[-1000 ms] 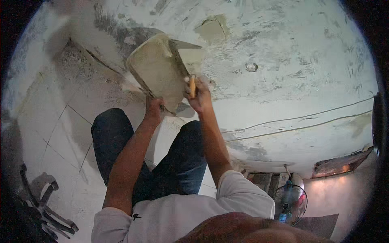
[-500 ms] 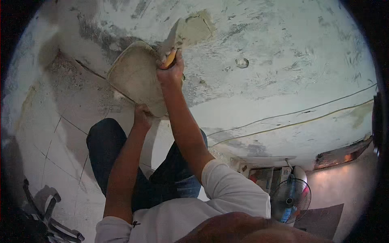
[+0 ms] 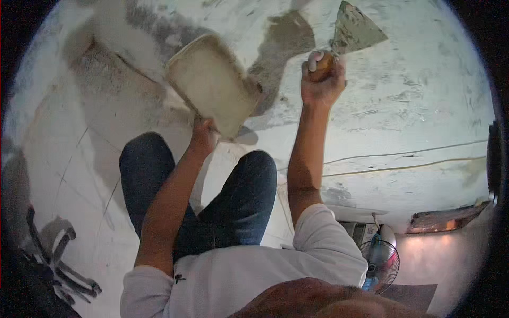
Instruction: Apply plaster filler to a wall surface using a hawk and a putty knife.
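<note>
My left hand [image 3: 204, 137] grips the near edge of a shallow rectangular tray [image 3: 209, 82], its inside coated in beige paste. The tray is tilted, close to the foot of a patchy white wall [image 3: 397, 111]. Up and to the right, my right hand [image 3: 322, 87] is wrapped around the orange handle of a putty knife [image 3: 356, 29]. The knife's broad, triangular blade is smeared with greenish-grey paste and lies over the wall. From this view I cannot tell whether the blade touches the wall.
Two thin cables [image 3: 403, 168] run along the lower wall. At the lower right are a standing fan [image 3: 379, 265] and a dark recess [image 3: 442, 218]. A black wheeled chair base [image 3: 61, 265] stands on the tiled floor [image 3: 79, 185] at left. My bent knees are below the tray.
My right hand has carried the putty knife to the right, away from the tray. The tray and my left hand have shifted slightly right and up in view.
</note>
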Available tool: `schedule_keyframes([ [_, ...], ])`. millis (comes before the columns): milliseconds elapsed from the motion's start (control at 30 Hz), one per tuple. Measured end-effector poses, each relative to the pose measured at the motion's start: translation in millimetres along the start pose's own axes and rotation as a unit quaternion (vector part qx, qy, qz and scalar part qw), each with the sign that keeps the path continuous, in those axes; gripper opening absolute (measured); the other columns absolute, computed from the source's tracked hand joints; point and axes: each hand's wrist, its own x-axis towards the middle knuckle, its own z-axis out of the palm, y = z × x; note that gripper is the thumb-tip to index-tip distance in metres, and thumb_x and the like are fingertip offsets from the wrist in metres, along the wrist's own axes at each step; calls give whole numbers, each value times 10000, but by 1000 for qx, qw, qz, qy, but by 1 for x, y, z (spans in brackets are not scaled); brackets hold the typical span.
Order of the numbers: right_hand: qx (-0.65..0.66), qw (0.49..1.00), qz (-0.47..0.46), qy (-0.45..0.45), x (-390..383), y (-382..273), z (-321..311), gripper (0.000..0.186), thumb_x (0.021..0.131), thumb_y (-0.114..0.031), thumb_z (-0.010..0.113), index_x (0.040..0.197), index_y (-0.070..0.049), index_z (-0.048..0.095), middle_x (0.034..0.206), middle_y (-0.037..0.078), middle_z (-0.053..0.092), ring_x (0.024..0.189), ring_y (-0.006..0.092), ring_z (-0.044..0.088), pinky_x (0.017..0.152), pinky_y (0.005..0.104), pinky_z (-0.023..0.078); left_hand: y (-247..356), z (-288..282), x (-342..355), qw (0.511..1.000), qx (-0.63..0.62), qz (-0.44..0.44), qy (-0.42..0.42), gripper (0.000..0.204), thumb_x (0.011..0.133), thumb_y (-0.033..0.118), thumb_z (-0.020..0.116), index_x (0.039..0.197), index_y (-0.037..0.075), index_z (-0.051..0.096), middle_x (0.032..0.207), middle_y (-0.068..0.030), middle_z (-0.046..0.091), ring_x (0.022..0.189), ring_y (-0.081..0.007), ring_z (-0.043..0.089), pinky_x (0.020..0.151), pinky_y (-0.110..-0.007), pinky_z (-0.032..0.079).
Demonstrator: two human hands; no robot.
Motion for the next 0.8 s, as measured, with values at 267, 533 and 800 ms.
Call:
schedule_keyframes([
  [267,-665,695,-62,-267,-123,22,-51,138,820,-79,643,951,-63,683,850,110,652,713,281,634,605,377,510,31,-4,2,994,11,-96,-41,383,865,136,589,1227,38,512,1182,-133,593,1078,-247,591,958,-392,479],
  [533,-740,561,-5,-370,-162,30,-75,345,810,-40,646,1137,-147,673,810,107,616,640,263,625,547,369,524,65,32,-4,975,-158,-155,-10,482,888,175,549,1330,53,400,1296,-141,520,1199,-317,528,1022,-491,446],
  [800,-738,545,13,-398,-142,-13,-64,143,795,-66,667,934,-89,689,752,87,590,576,245,599,504,367,501,48,13,-4,977,-139,-160,-6,654,685,119,735,1270,8,464,1159,-158,567,1083,-304,590,961,-453,506],
])
